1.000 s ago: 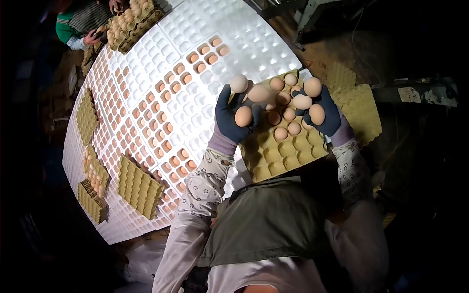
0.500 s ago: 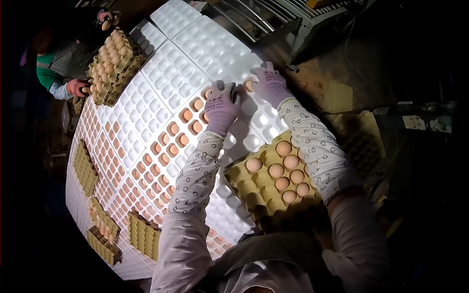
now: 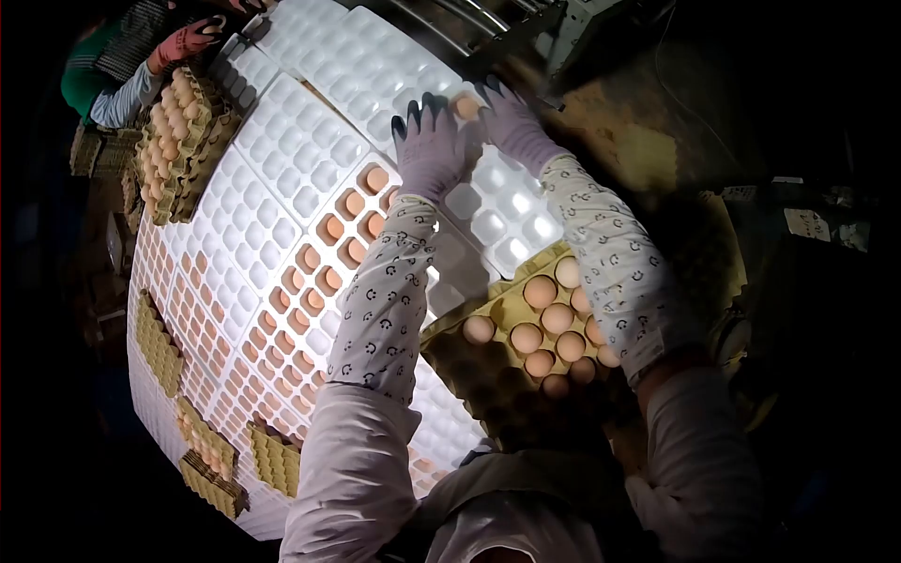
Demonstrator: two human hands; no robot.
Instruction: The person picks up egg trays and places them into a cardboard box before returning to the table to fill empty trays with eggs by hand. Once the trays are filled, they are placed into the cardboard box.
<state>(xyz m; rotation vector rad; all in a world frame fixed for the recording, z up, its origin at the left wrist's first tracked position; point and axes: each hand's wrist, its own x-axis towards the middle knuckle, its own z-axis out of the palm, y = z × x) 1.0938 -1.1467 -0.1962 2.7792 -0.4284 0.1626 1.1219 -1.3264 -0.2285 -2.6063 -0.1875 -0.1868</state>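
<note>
My left hand (image 3: 430, 150), in a purple glove with dark fingertips, lies over the white moulded tray (image 3: 343, 58), fingers stretched out and slightly apart. Brown eggs (image 3: 376, 178) sit in the cells beside its wrist. My right hand (image 3: 514, 124), gloved alike, is at the tray's far right edge. A single egg (image 3: 465, 107) shows at its thumb and fingertips, between the two hands. Below my right forearm a yellowish pulp egg tray (image 3: 446, 324), tilted, bears several brown eggs (image 3: 557, 319) at its right side.
White trays cover the table, with rows of eggs (image 3: 282, 300) nearer the left. A person's gloved hand (image 3: 190, 39) is above a stack of filled egg trays (image 3: 176, 141). Pulp trays (image 3: 160, 338) lie along the left edge. A metal roller frame (image 3: 469, 19) stands at the back.
Both my hands have moved farther forward over the tray. My left fingers have stretched out. The egg by my right hand has moved forward with it. The other person's hand has risen from the stack.
</note>
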